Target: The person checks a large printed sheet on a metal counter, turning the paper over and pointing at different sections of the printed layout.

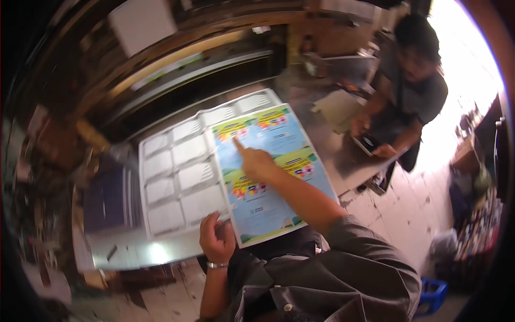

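A colourful printed sheet (268,206), blue, green and yellow with repeated panels, lies on the table in front of me. It overlaps a larger white sheet (199,205) printed with grey-outlined boxes. My right hand (258,163) reaches over the colourful sheet, its index finger stretched toward a top-left panel and the other fingers curled; nothing shows in it. Beside the near edges of both sheets is my left hand (217,241), wearing a metal band at the wrist. Its fingers are loosely bent, with a gap to the thumb, and it holds nothing visible.
A dark blue stack (107,198) stands at the table's left, near a small dark object (111,252). Across the table's right corner, a person (416,86) holds a phone-like device (367,144). Brown cardboard (338,110) lies nearby. A blue crate (432,295) sits on the tiled floor.
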### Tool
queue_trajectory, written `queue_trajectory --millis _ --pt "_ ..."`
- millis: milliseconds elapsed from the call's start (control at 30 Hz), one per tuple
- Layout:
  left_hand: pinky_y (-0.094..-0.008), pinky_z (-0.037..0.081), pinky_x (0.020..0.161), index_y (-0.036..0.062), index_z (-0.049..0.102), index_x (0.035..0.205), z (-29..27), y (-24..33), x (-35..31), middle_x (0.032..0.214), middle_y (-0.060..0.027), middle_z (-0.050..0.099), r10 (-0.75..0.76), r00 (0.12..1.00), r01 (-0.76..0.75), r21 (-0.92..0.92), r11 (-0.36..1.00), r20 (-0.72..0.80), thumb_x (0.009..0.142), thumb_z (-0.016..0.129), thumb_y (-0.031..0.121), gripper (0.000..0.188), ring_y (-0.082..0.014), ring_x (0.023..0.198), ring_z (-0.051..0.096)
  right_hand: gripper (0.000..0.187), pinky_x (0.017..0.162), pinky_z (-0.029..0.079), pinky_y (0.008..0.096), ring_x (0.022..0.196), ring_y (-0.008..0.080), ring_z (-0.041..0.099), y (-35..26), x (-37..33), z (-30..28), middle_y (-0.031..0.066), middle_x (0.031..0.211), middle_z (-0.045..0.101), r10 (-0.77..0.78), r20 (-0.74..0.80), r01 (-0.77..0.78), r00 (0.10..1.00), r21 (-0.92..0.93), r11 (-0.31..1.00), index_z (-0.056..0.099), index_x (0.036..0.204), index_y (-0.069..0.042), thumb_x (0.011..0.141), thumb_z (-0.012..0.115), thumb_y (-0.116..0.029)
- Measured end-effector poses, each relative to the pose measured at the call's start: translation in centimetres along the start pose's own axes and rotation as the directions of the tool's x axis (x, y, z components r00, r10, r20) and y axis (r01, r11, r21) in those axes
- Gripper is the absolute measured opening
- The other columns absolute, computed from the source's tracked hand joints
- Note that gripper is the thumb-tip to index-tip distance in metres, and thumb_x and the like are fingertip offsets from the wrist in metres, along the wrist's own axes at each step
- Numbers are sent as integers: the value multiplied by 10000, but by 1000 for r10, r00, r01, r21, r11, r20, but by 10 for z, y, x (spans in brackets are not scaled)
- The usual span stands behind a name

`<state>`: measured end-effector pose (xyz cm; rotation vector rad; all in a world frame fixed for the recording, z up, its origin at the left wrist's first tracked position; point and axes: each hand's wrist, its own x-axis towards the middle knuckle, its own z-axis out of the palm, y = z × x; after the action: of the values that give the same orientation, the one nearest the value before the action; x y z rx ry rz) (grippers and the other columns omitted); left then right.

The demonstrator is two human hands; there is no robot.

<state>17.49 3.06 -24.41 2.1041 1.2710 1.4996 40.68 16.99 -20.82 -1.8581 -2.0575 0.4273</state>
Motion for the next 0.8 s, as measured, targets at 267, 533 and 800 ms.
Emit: queue_trajectory --millis 267,533,800 --pt "-357 563 716 20 639 1182 -13 5 6 1104 -156 675 -33 997 36 31 999 -71 831 694 95 364 -273 793 668 883 893 517 367 985 254 633 3 -88 -52 142 1097 632 3 -154 72 988 483 873 311 1581 -144 818 753 -102" --pt "-344 507 578 57 647 1206 -18 11 3 756 -51 651 -81 987 80 16 997 136 846 713 150 378 -215 639 646 829 733 502 318 778 173 613 80 -219 -77 85 869 635 192 -288 -136 938 205 969 382 1541 -98 787 720 -23" --pt "-312 495 525 81 624 1283 -17 15 5 680 -10 671 -208 963 201 60 978 170 881 703 217 432 -186 537 631 908 682 516 373 742 251 683 102 -267 -62 127 776 696 452 -92 -417 887 259 871 262 1573 -80 828 775 -154"
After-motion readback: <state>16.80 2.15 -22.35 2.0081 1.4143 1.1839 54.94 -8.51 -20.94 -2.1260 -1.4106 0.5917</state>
